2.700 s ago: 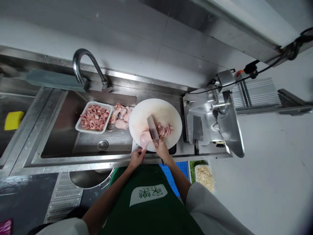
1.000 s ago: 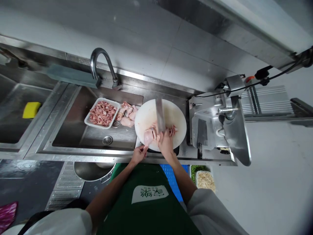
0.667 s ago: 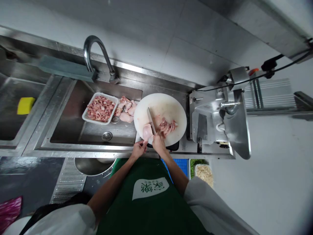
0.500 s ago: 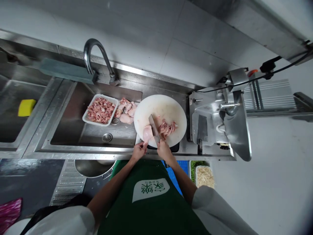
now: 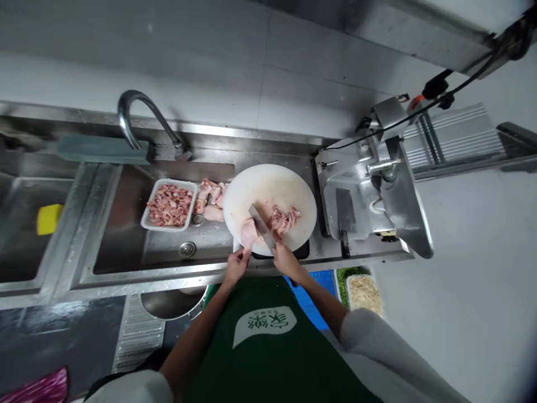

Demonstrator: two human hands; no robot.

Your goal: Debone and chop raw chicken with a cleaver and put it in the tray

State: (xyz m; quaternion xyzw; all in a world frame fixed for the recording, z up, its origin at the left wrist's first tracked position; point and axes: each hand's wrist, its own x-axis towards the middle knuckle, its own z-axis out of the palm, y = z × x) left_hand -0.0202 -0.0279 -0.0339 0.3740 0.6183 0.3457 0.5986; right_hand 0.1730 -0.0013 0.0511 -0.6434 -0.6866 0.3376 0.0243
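My right hand [image 5: 286, 261] grips a knife [image 5: 262, 226], its broad blade slanting up and left over the round white cutting board [image 5: 268, 182]. Just left of the blade lies a pale piece of raw chicken [image 5: 249, 232], its near end pinched in the fingers of my left hand [image 5: 237, 265] at the board's front edge. A small heap of cut chicken pieces [image 5: 283, 219] rests on the board to the right of the knife. How deep the edge sits in the meat is too small to tell.
In the sink [image 5: 161, 254], a white basket [image 5: 156, 226] of chopped meat stands beside more chicken pieces [image 5: 213, 212]. A curved faucet [image 5: 145, 101] rises behind. To the right are a metal slicing machine [image 5: 394, 168] and a second knife [image 5: 345, 212]. A yellow sponge [image 5: 49, 219] lies at far left.
My view has shifted and tilted slightly. The knife and both hands keep nearly the same places relative to the board, with the chicken still held at its near end.
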